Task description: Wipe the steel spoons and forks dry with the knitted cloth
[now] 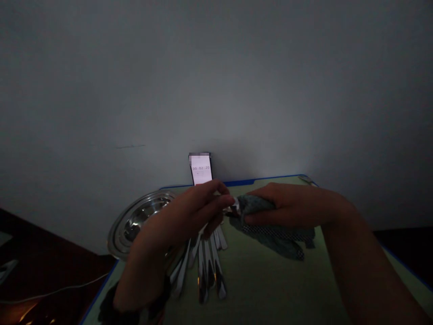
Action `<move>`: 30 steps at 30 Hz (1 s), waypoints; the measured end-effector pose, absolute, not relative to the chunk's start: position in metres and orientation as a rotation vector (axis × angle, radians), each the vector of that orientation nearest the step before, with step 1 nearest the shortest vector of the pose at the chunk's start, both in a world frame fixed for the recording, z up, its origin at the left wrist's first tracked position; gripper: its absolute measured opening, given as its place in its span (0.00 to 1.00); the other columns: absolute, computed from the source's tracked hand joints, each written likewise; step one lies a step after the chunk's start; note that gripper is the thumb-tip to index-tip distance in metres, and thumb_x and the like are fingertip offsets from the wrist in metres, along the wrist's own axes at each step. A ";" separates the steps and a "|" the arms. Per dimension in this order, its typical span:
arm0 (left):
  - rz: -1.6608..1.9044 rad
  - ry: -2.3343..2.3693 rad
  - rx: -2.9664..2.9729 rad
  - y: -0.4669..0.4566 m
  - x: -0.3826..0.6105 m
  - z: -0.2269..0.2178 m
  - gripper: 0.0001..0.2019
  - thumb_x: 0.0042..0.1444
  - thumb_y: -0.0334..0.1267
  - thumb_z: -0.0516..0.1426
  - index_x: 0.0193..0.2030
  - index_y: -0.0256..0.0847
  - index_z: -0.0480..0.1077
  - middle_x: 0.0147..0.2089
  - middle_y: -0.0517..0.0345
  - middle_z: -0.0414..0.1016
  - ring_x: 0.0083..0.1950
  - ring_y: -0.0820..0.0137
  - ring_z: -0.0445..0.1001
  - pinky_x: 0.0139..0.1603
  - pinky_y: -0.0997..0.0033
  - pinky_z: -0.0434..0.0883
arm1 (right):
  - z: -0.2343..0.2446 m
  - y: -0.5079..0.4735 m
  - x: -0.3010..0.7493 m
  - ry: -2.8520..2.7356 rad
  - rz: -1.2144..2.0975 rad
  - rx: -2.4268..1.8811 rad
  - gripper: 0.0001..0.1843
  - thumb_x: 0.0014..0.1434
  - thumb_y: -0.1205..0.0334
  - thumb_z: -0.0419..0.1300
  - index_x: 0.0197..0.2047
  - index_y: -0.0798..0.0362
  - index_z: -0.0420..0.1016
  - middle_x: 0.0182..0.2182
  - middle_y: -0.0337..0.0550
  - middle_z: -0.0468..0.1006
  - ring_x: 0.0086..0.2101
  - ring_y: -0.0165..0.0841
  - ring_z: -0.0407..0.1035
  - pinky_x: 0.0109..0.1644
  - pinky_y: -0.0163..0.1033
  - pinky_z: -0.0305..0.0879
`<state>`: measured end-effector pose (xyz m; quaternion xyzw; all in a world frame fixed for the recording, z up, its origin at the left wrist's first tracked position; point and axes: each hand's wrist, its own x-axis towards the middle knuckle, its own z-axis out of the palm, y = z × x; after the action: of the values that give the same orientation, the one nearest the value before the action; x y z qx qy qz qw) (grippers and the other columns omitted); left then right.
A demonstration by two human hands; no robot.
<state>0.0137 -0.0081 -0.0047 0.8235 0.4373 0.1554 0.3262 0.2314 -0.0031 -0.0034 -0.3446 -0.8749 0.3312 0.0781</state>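
Note:
My left hand (189, 212) is closed in a pinch on a shiny piece of cutlery (233, 208), whose end shows between both hands. My right hand (287, 205) is closed around a dark checked cloth (277, 234), with the cloth wrapped over the other end of that cutlery. The rest of the cloth hangs down onto the pale green table (264, 284). Both hands meet just above the table's middle. Several more pieces of cutlery (206, 266) lie side by side on the table below my left hand.
A round metal bowl (135, 221) sits at the table's left edge. A phone (201, 170) with a lit timer screen leans against the grey wall at the back. The table has a blue rim (237, 182). A white cable (50, 293) runs over the dark floor at left.

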 end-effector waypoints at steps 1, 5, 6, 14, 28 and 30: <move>0.409 1.145 2.153 -0.009 0.017 -0.005 0.12 0.61 0.46 0.46 0.38 0.41 0.62 0.23 0.65 0.65 0.23 0.77 0.64 0.23 0.79 0.62 | -0.003 -0.004 0.230 -2.616 0.964 -1.020 0.14 0.59 0.51 0.52 0.35 0.54 0.69 0.29 0.38 0.72 0.28 0.27 0.64 0.30 0.31 0.59; 0.410 1.155 2.206 -0.010 0.023 -0.002 0.13 0.62 0.45 0.44 0.35 0.40 0.62 0.24 0.65 0.63 0.24 0.76 0.62 0.24 0.78 0.60 | -0.002 -0.007 0.225 -2.580 0.884 -0.986 0.15 0.60 0.51 0.50 0.33 0.54 0.68 0.27 0.37 0.71 0.26 0.27 0.62 0.30 0.31 0.57; 0.414 1.172 2.227 -0.010 0.023 0.000 0.13 0.62 0.45 0.45 0.35 0.40 0.63 0.24 0.65 0.63 0.25 0.76 0.63 0.25 0.78 0.61 | -0.002 -0.007 0.224 -2.574 0.886 -0.969 0.15 0.60 0.51 0.50 0.33 0.54 0.68 0.27 0.37 0.71 0.27 0.27 0.62 0.30 0.31 0.57; 0.247 1.043 2.208 -0.012 0.008 0.006 0.12 0.62 0.44 0.47 0.47 0.40 0.61 0.33 0.60 0.70 0.32 0.73 0.68 0.31 0.76 0.65 | -0.005 -0.001 0.224 -2.595 1.008 -0.910 0.14 0.60 0.53 0.50 0.34 0.54 0.67 0.29 0.37 0.70 0.27 0.26 0.62 0.30 0.30 0.58; 0.229 1.259 2.383 -0.004 0.019 -0.003 0.12 0.57 0.46 0.52 0.36 0.39 0.67 0.30 0.58 0.73 0.29 0.71 0.69 0.28 0.74 0.61 | 0.001 -0.009 0.229 -2.622 0.873 -1.132 0.10 0.58 0.56 0.53 0.34 0.53 0.71 0.31 0.40 0.75 0.30 0.29 0.67 0.31 0.32 0.59; 0.219 1.209 2.419 -0.005 0.020 -0.005 0.12 0.57 0.46 0.52 0.37 0.39 0.68 0.32 0.58 0.73 0.31 0.71 0.70 0.30 0.73 0.62 | 0.006 -0.013 0.229 -2.635 0.868 -1.151 0.11 0.58 0.56 0.53 0.34 0.54 0.71 0.30 0.40 0.75 0.29 0.29 0.67 0.30 0.32 0.58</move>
<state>0.0204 -0.0050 -0.0048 0.8712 0.4355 0.0789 0.2127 0.2295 -0.0135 0.0055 -0.3822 -0.8753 0.2883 0.0690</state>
